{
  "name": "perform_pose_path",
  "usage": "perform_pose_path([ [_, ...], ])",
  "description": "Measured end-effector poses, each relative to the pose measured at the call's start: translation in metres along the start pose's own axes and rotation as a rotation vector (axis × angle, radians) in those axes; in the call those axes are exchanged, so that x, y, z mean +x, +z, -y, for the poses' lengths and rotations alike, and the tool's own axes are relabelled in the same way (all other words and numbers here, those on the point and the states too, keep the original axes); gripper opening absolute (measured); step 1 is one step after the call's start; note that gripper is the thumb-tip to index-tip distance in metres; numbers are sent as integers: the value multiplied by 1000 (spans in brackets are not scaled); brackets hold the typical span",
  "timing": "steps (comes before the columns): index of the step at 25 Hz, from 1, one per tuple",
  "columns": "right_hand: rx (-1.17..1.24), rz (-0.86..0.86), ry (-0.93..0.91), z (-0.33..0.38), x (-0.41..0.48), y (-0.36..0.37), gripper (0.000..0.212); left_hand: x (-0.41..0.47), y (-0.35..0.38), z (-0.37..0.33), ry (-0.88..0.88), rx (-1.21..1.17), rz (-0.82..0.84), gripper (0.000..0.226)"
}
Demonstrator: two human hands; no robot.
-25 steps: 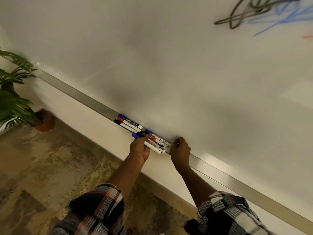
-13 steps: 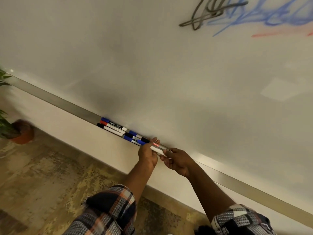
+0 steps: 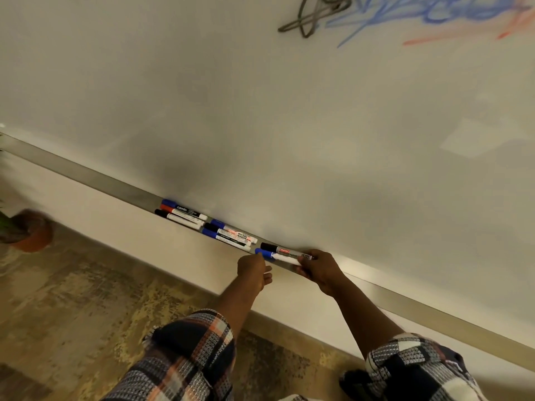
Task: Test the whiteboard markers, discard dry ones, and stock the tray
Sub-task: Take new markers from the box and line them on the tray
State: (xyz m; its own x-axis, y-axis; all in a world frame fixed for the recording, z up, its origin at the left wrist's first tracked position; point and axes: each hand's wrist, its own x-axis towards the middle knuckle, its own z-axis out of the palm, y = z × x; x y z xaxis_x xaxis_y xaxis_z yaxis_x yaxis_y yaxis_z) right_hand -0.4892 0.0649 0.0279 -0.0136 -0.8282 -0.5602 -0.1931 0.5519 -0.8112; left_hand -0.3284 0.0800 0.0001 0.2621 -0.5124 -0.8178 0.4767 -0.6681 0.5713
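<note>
The markers lie in the tray [image 3: 101, 180], the long metal ledge at the bottom of the whiteboard [image 3: 260, 111]. I count 8 of them, all with caps on, lying along the tray in 3 little bunches.

The left bunch [image 3: 181, 212] has 3 markers and lies farthest along the tray. The middle bunch [image 3: 230, 233] has 3 more. The last 2, a grey marker [image 3: 282, 250] with a black cap and a white marker [image 3: 278, 257] with a blue cap, lie in the tray too.

The right hand [image 3: 317, 270] has its fingers curled round the back ends of these 2 markers and holds them. The left hand [image 3: 254, 272] is just below the tray. Its fingers reach up loosely to the blue cap, thumb out, and grip nothing that I can see. I cannot tell if they touch the cap.

High above the tray there are grey scribbles [image 3: 311, 20], blue scribbles [image 3: 419, 15] and red scribbles [image 3: 428, 39]. So I think the testing is done.

I think the job is nearly over. The tray looks stocked, and only the last 2 markers need letting go. No bin shows, so I cannot tell if dry ones were thrown out.

Far below the left end of the tray a plant pot [image 3: 34, 234] stands on the floor.
</note>
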Motion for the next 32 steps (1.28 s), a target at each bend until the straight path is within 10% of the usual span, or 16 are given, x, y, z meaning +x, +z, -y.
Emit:
perform_pose_path([
  [11,-656,-8,-222,-8,8,11,24,8,-17,-11,68,66,-29,34],
  [32,-489,-327,-432,-26,-9,23,23,-5,-16,-7,179,319,76,23],
])
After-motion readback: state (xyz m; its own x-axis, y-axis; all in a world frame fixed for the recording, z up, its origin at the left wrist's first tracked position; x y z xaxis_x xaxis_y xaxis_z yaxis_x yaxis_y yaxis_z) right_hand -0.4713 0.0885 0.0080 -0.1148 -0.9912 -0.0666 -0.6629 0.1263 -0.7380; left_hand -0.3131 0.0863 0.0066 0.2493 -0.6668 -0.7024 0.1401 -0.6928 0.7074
